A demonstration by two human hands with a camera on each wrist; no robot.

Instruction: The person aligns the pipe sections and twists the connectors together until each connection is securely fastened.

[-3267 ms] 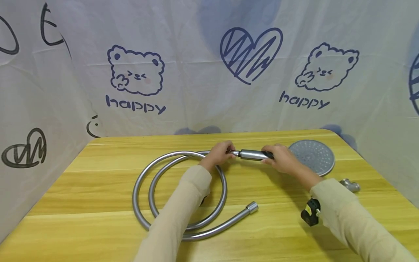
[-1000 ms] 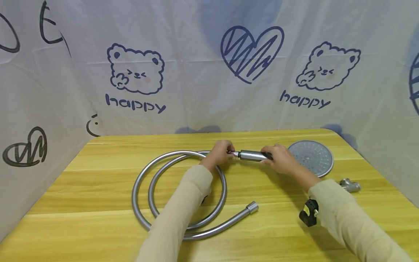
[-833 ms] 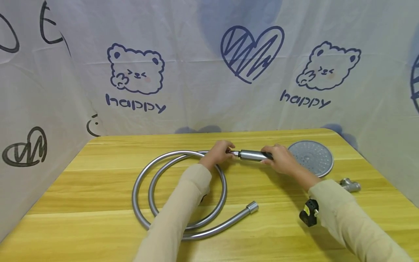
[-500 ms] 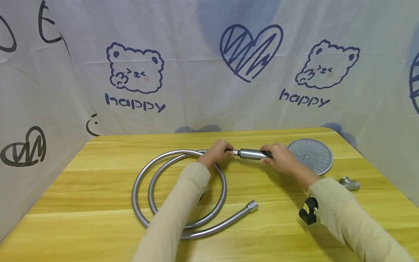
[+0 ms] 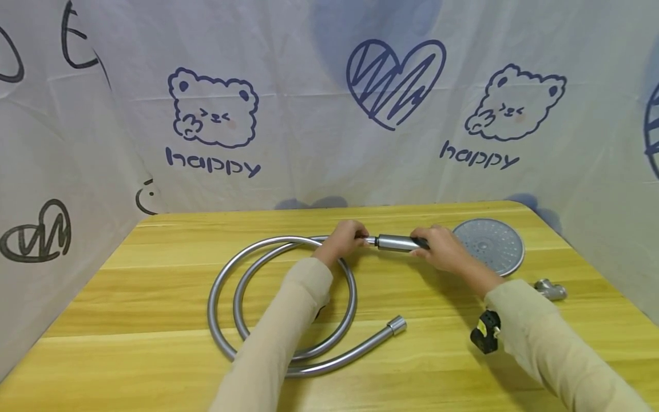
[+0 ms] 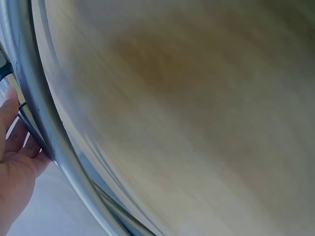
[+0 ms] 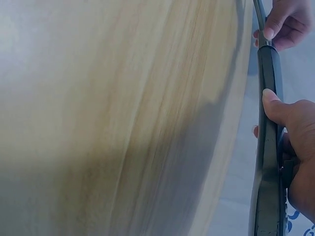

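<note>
A shower head with a round grey spray face (image 5: 486, 245) and a silver-and-black handle (image 5: 395, 243) lies across the back right of the table. My right hand (image 5: 444, 249) grips its handle close to the spray face; in the right wrist view the thumb (image 7: 275, 107) lies along the handle. My left hand (image 5: 344, 240) pinches the metal end of the shower hose (image 5: 352, 292), right at the bottom of the handle. From the left wrist, the left fingers (image 6: 23, 142) curl round that hose end, with a loop of hose passing in front. The hose lies coiled, partly under my left forearm.
The hose's other end, a silver conical nut (image 5: 397, 325), points right near the table's middle. A small metal tee fitting (image 5: 551, 290) lies at the right, partly behind my right sleeve. A white printed cloth (image 5: 309, 143) hangs behind the wooden table (image 5: 128, 297).
Both hands keep their places on the hose end and the handle. My left fingers shift slightly around the hose end; the hose coil and the tee fitting stay put.
</note>
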